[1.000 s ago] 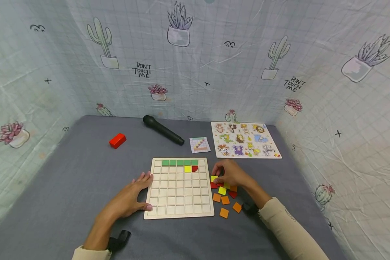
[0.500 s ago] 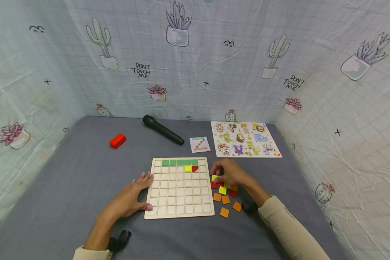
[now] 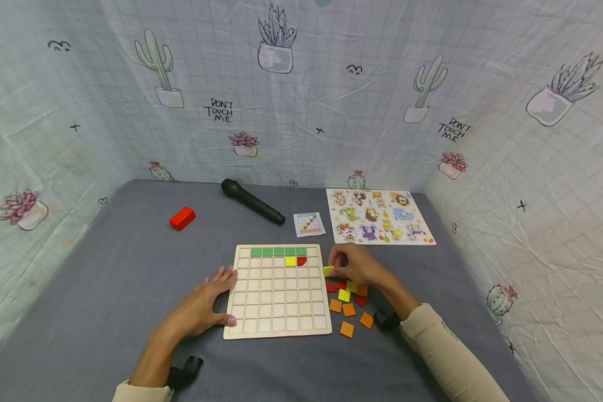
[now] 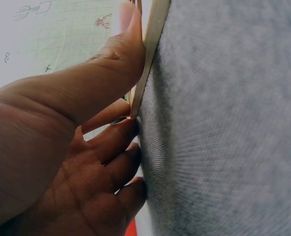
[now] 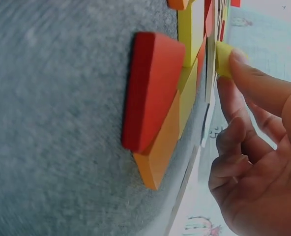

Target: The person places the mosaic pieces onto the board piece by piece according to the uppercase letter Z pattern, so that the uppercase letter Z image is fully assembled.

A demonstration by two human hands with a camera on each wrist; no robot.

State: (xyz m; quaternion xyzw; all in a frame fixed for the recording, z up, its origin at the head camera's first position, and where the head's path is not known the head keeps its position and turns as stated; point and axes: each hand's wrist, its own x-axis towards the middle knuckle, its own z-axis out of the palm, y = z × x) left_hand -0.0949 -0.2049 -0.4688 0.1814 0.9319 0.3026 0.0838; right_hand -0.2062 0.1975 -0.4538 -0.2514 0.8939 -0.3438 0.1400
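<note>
A pale wooden grid board point(image 3: 271, 296) lies flat on the grey cloth, with a row of green tiles point(image 3: 278, 252), a yellow tile point(image 3: 290, 261) and a red rounded tile point(image 3: 301, 261) set in its top rows. My left hand point(image 3: 201, 301) rests at the board's left edge, thumb and fingertips spread along it; the left wrist view shows the thumb point(image 4: 111, 59) lying over the rim. Beside the right edge, my right hand point(image 3: 357, 265) pinches a yellow square tile point(image 5: 224, 59) between thumb and fingertips, just above the loose pile.
Loose orange tiles point(image 3: 347, 329), red tiles point(image 3: 330, 287) and yellow tiles point(image 3: 344, 295) lie right of the board. Behind it are a small pattern card point(image 3: 309, 224), a black microphone point(image 3: 253, 202), a red block point(image 3: 182, 218) and an animal sticker sheet point(image 3: 379, 218).
My right hand has raised the yellow tile from the pile and brought it slightly left, to the board's right edge. The left hand has stayed in place.
</note>
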